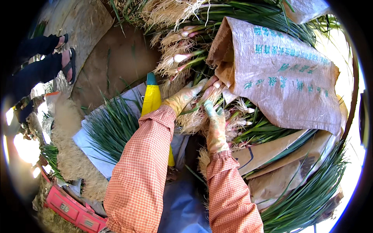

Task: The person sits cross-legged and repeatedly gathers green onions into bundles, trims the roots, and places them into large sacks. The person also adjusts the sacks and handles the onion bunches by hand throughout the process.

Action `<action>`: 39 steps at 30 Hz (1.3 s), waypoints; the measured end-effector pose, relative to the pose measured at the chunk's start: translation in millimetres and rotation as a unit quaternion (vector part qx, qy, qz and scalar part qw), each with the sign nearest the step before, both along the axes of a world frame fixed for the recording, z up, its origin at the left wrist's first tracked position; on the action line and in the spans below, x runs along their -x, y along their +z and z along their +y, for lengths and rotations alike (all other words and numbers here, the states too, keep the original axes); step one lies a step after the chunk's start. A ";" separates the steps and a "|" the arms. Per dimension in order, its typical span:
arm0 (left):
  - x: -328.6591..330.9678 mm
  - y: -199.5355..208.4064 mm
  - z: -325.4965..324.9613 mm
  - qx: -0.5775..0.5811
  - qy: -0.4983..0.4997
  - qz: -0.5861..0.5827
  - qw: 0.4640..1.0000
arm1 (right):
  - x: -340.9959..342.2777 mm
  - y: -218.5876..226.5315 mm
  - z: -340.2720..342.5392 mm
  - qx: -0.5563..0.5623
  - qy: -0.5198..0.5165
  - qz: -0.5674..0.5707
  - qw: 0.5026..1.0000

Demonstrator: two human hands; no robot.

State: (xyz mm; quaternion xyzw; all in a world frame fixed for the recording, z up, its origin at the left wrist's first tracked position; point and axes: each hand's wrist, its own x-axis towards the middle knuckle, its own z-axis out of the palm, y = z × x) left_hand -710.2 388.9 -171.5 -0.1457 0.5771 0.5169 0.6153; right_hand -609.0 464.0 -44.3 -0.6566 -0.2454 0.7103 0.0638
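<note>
My left hand (185, 98), in a stained yellowish glove, is closed around a few spring onions (210, 91) with pale pinkish bulbs and long stringy roots. Beside it, my right hand (216, 126), gloved too, points its fingers up at the same bunch. Its fingertips are apart and touch the bulbs and roots. More rooted spring onions (237, 118) lie just right of that hand. A pale woven sack (281, 73) with green print covers part of the pile, and its open mouth faces my hands.
Spring onions with thick roots (171, 50) are heaped at the far side. Green leaves (112, 130) lie on a pale sheet at left, near a yellow strip (151, 99). A red crate (72, 207) sits lower left. Another person's sandalled feet (69, 66) are at upper left.
</note>
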 end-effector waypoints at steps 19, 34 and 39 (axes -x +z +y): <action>-115.7 265.3 -60.2 -0.082 0.243 -0.336 0.906 | -115.6 169.8 -29.3 -0.499 0.535 -0.021 0.681; -357.0 458.3 -53.1 -0.036 -0.753 0.551 0.359 | -303.8 395.0 15.9 -0.285 0.452 -0.074 0.842; -455.5 496.8 -86.4 -0.044 -0.279 -0.029 0.959 | -442.4 447.7 -15.2 -0.335 0.358 -0.065 0.869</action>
